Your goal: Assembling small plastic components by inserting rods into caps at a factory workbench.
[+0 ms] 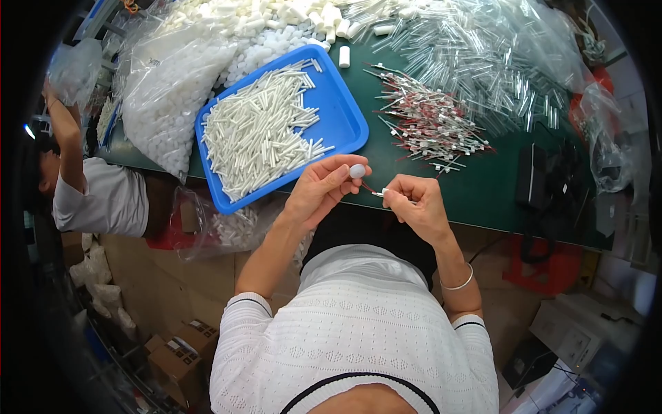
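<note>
My left hand [318, 190] pinches a small whitish rounded cap [357, 171] between thumb and fingers, above the near edge of the table. Just right of it, my right hand [422, 205] is closed on a thin wired piece with a small white connector [381, 194]. A short red wire [368, 187] runs between the two hands; whether it enters the cap I cannot tell. Beyond my left hand lies a blue tray [338, 114] with many white sticks [258, 127]. Past my right hand is a pile of red-and-white wired pieces [431, 121].
Clear tubes [469, 58] are heaped at the back right. A clear bag of white caps [162, 96] leans left of the tray, with white cylinders [344, 56] behind. A black box [530, 176] stands at the right. Another person [103, 196] works at far left.
</note>
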Demonstrator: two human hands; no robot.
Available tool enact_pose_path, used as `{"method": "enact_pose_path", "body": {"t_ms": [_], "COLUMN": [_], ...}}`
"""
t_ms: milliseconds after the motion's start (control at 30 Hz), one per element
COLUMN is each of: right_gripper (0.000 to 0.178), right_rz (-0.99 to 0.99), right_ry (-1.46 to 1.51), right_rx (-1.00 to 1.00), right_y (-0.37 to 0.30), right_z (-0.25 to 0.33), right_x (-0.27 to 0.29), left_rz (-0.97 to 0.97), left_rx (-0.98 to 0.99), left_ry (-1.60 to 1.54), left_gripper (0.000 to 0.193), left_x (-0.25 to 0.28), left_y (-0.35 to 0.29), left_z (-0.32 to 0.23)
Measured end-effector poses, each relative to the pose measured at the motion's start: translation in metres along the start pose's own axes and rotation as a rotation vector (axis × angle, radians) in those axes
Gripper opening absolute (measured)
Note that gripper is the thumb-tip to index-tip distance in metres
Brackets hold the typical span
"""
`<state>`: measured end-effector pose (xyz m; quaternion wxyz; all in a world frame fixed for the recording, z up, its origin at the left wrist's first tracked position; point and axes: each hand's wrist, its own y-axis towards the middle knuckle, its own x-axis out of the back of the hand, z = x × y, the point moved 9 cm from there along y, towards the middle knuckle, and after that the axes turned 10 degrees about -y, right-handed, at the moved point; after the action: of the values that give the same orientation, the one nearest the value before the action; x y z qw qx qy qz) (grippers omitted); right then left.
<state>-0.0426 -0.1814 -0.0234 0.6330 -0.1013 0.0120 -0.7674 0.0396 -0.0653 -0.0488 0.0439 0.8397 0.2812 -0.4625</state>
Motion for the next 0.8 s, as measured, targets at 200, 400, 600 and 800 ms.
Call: {"method": "enact_pose_path", "body": {"t_ms": [200,400,600,800], "right_gripper": [0.018,0.018,0.017,0.016], "right_rz": [-0.015,-0.044,-0.064,-0.086], "right_ry": [-0.010,-0.029,-0.063,-0.138], "right_rx": [0.009,0.025,0.037,0.060], "right_y": [-0.0003,-0.0014,-0.0023,-0.0018], "right_z": [0.0027,0.0005,0.0025,0.0046], "right_x": [0.0014,0.0032,0.0033,0.0027], "left_rz": [0.027,0.033,0.025,0.008], "left_rx": [0.010,0.010,0.010,-0.016], "left_ry": [-0.016,-0.023,-0.001,0.036], "left_gripper": [0.031,0.031,0.032,0.031], "left_x": [0.0000,0.0011,0.0012,-0.0008], "left_y": [-0.0006,-0.0018,-0.0031,-0.0054], "left_z": [0.0027,0.0046,0.0061,0.0028]}}
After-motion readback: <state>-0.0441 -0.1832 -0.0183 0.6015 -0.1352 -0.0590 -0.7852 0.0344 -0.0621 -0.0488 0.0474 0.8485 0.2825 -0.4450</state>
